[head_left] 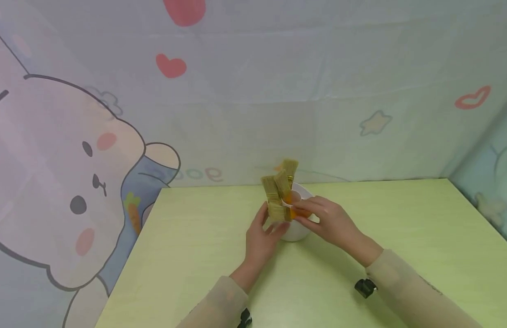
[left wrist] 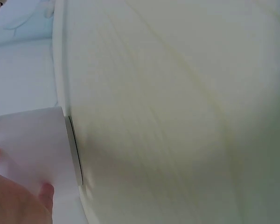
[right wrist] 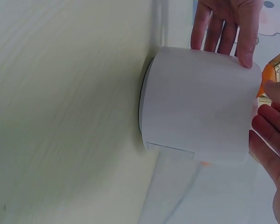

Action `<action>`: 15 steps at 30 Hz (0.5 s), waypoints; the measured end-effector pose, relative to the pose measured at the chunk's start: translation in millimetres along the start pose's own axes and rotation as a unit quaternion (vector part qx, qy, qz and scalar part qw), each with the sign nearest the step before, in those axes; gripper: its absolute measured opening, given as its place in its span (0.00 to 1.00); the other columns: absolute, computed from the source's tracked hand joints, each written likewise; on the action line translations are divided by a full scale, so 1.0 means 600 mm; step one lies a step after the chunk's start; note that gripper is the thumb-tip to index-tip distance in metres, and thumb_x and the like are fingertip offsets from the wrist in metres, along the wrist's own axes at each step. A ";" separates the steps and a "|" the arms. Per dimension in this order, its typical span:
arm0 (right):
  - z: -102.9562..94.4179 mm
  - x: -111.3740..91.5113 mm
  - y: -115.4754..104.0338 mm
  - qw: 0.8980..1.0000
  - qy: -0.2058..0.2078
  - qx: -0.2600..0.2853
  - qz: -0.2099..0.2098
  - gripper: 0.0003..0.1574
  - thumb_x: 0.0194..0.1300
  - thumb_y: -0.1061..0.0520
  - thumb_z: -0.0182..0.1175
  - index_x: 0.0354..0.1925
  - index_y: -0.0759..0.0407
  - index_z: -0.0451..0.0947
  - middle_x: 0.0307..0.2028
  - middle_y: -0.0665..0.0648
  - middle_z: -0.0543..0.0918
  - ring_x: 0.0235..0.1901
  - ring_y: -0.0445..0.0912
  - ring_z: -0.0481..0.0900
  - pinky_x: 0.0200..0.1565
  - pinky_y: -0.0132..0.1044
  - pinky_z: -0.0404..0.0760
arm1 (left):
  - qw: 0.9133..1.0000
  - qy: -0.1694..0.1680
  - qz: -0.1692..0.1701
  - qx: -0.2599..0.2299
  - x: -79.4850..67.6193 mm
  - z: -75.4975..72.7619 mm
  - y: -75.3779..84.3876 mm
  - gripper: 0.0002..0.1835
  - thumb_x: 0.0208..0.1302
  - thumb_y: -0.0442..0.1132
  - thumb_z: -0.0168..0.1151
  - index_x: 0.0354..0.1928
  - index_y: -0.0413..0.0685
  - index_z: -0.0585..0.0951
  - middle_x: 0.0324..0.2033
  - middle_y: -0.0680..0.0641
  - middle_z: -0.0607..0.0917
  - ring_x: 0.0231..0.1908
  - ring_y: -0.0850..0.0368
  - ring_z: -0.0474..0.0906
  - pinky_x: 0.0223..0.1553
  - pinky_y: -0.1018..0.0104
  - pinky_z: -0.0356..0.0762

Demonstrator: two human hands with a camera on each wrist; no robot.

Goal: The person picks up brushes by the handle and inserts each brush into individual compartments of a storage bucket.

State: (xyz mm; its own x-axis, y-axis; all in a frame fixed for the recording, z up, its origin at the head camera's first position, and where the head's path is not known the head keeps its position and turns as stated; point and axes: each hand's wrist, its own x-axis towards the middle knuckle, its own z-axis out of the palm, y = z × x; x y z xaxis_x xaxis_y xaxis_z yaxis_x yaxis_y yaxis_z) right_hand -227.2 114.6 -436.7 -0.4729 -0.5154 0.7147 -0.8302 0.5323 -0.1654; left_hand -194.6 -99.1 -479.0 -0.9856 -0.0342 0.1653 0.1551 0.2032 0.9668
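A white round container (head_left: pixel 297 231) stands on the table, with several paintbrushes (head_left: pixel 272 187) in it or at its mouth, pale bristles upward. My left hand (head_left: pixel 261 242) holds the container's left side. In the left wrist view, the thumb and fingers lie against the smooth white wall (left wrist: pixel 32 140). Over the container's right rim, my right hand (head_left: pixel 337 225) pinches the orange handle (head_left: pixel 299 212) of a paintbrush whose bristles (head_left: pixel 279 212) point left. The right wrist view shows that hand (right wrist: pixel 275 135) beside the container's mouth; the lower brush handles are hidden inside.
The pale yellow-green table (head_left: pixel 188 237) reaches back to a cloth backdrop (head_left: pixel 245 109) printed with a cartoon animal and hearts. Small black clips (head_left: pixel 366 288) hang under both cream sleeves (head_left: pixel 413 284).
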 end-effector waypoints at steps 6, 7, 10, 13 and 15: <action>-0.022 -0.008 0.005 1.000 0.007 -0.002 -0.002 0.30 0.48 0.66 0.85 0.51 0.59 0.89 0.41 0.55 0.91 0.40 0.49 0.89 0.36 0.46 0.90 | 1.000 -0.006 -0.001 0.003 -0.001 -0.001 0.003 0.42 0.70 0.43 0.75 0.81 0.47 0.66 0.78 0.43 0.71 0.76 0.43 0.68 0.69 0.47 0.78; -0.026 -0.009 0.006 1.000 0.007 -0.005 -0.002 0.29 0.48 0.66 0.85 0.51 0.60 0.89 0.40 0.55 0.91 0.40 0.50 0.89 0.36 0.47 0.90 | 1.000 -0.008 -0.002 0.004 -0.001 -0.002 0.002 0.43 0.70 0.43 0.75 0.81 0.46 0.66 0.78 0.42 0.70 0.76 0.42 0.68 0.69 0.47 0.78; -0.034 -0.010 0.009 1.000 0.007 -0.008 -0.001 0.29 0.49 0.67 0.84 0.51 0.61 0.88 0.40 0.55 0.91 0.40 0.50 0.89 0.36 0.47 0.90 | 1.000 -0.014 -0.005 0.013 -0.001 -0.006 0.002 0.43 0.71 0.45 0.74 0.82 0.46 0.65 0.79 0.43 0.69 0.77 0.42 0.67 0.70 0.46 0.78; -0.042 -0.010 0.012 1.000 0.002 -0.006 0.004 0.28 0.50 0.67 0.83 0.51 0.60 0.89 0.40 0.56 0.91 0.41 0.50 0.89 0.35 0.47 0.90 | 1.000 -0.020 -0.007 0.022 0.000 -0.010 0.001 0.43 0.71 0.47 0.74 0.82 0.47 0.65 0.79 0.43 0.68 0.77 0.42 0.67 0.70 0.46 0.77; -0.046 -0.010 0.013 1.000 -0.005 -0.006 0.007 0.27 0.50 0.65 0.83 0.50 0.60 0.89 0.40 0.56 0.91 0.41 0.50 0.89 0.35 0.47 0.90 | 0.999 -0.024 -0.008 0.026 0.000 -0.015 0.002 0.44 0.71 0.47 0.74 0.82 0.48 0.64 0.80 0.43 0.68 0.77 0.41 0.67 0.70 0.45 0.77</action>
State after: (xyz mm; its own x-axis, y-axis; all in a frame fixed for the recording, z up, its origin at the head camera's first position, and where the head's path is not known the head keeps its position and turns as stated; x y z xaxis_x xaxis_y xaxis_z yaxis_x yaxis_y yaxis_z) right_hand -222.5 140.3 -423.5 -0.4877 -0.5145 0.7053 -0.8197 0.5480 -0.1670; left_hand -194.0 -107.7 -476.2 -0.9903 0.0085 0.1385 0.1362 0.2528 0.9579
